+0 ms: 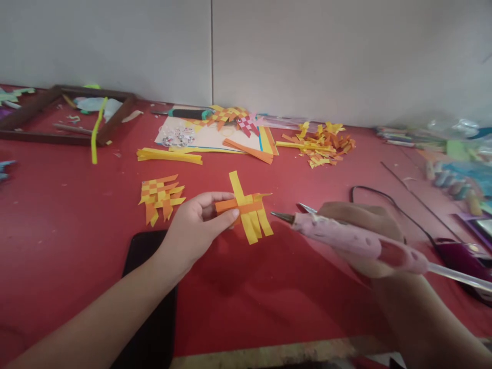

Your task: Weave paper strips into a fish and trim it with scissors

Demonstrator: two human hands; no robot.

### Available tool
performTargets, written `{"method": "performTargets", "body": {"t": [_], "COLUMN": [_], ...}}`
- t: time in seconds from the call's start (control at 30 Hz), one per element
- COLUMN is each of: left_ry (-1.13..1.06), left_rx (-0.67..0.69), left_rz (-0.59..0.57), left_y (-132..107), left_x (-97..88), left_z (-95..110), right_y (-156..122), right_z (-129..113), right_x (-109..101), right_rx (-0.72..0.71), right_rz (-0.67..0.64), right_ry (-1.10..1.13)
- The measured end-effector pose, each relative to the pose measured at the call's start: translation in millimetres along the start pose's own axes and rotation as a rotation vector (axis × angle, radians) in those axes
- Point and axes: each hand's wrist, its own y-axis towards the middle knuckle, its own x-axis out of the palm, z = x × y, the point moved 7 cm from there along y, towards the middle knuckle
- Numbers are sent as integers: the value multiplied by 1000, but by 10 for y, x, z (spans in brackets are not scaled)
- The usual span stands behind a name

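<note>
My left hand (198, 225) pinches a small weave of yellow and orange paper strips (248, 210) by its left end, holding it just above the red table (69, 215). My right hand (365, 230) is wrapped round a pink hot glue gun (357, 243). Its metal nozzle points left, a short gap from the weave's right edge. A clear glue stick sticks out of the gun's back at the right.
A finished woven piece (160, 197) lies left of my hand. Loose yellow strips (169, 155), a sheet with woven shapes (219, 130) and a heap of offcuts (323, 143) lie further back. A dark frame (57, 115) sits far left, a black phone (154, 307) near, and a black cord (384, 197) right.
</note>
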Motion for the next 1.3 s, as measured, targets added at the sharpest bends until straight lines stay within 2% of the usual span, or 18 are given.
{"method": "performTargets", "body": {"t": [0.1,0.37,1.3], "left_ry": [25,67,162], "left_rx": [31,136,202], "left_rz": [-1,-52,-34], "left_y": [-7,-53,-67], "left_x": [12,84,97], "left_z": [25,139,197], "right_y": [77,101,138], "right_z": [-198,-210,-249], "right_x": [100,278,285], "right_rx": [-137,-145,-121], "right_rz": [-58,-90,-92], "right_ry": [-108,-101,-121]}}
